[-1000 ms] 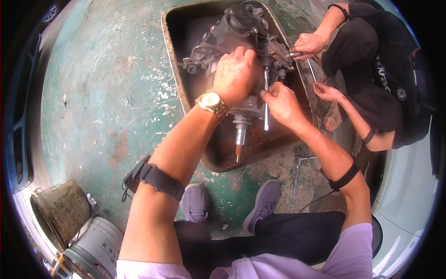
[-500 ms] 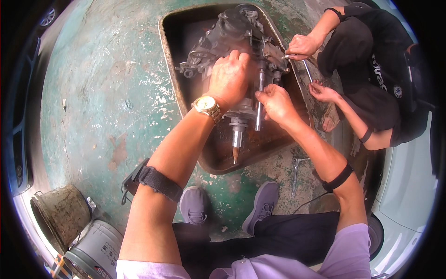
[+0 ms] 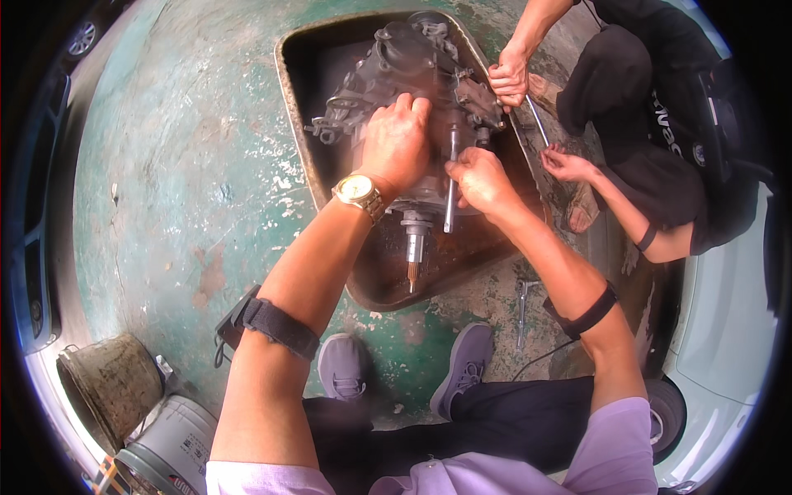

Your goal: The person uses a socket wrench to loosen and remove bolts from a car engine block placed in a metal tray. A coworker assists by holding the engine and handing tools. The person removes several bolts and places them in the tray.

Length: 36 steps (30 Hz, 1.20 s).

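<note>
A greasy grey gearbox (image 3: 412, 74) lies in a dark metal drip tray (image 3: 297, 124) on the green floor, its splined shaft (image 3: 414, 247) pointing toward me. My left hand (image 3: 398, 142), with a gold wristwatch, presses flat on top of the gearbox housing. My right hand (image 3: 478, 177) grips a long metal socket wrench (image 3: 450, 186) standing upright against the housing. Across the tray a crouching person in black holds the gearbox with one hand (image 3: 508, 78) and a thin metal rod (image 3: 538, 122) with the other.
A metal wrench (image 3: 522, 309) lies on the floor by my right shoe (image 3: 464, 363). Two buckets (image 3: 115, 384) stand at the lower left. A white car body (image 3: 726, 330) is at the right, and another car (image 3: 29, 206) at the far left.
My view has shifted so the tray sits higher in the frame. My left hand has stayed on the housing, and my right hand has kept turning the wrench in place. The other person's hand has moved slightly.
</note>
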{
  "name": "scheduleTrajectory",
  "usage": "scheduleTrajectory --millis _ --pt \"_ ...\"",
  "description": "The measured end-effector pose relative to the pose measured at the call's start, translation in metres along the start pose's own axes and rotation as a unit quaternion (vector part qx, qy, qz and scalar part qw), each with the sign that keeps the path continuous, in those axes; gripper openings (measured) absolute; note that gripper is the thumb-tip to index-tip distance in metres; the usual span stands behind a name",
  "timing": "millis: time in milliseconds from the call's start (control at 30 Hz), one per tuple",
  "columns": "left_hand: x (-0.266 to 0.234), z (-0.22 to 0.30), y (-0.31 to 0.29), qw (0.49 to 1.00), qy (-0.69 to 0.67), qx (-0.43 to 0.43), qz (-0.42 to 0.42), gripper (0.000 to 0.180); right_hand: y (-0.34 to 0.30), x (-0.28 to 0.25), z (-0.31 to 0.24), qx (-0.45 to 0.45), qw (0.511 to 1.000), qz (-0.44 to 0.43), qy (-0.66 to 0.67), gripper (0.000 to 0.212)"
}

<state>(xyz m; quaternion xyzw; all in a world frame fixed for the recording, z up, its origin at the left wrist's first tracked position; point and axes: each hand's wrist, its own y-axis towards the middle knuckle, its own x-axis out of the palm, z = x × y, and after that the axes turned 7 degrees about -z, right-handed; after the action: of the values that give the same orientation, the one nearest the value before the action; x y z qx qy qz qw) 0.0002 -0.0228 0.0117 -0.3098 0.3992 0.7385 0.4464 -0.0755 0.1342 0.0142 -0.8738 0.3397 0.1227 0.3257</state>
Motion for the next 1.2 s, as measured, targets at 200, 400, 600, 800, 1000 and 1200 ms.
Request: scheduleTrajectory --millis 200,400,600,800,1000,1200 --pt "0.003 0.000 0.000 1.000 0.002 -0.001 0.009 0.023 0.002 -0.003 0.001 0.012 0.991 -0.046 0.123 0.023" --pt "0.007 -0.003 0.002 0.999 -0.002 0.015 0.047 0.021 -0.005 -0.012 -0.004 0.033 0.967 -0.116 0.224 0.015" --pt "0.009 -0.007 0.002 0.999 0.001 0.016 0.032 0.016 -0.025 -0.061 -0.005 -0.015 0.971 -0.164 0.175 0.016" --pt "0.003 -0.003 0.006 1.000 -0.026 -0.001 0.015 0.020 -0.103 -0.154 0.050 0.010 0.980 -0.188 0.063 0.019" --pt "0.003 0.014 0.014 0.999 -0.005 -0.014 -0.047 0.017 -0.149 -0.160 0.182 0.114 0.986 -0.066 -0.099 0.024" --pt "0.010 0.030 0.029 0.983 0.126 -0.028 -0.131 0.030 -0.144 -0.130 0.257 0.022 0.936 -0.056 -0.346 0.017"
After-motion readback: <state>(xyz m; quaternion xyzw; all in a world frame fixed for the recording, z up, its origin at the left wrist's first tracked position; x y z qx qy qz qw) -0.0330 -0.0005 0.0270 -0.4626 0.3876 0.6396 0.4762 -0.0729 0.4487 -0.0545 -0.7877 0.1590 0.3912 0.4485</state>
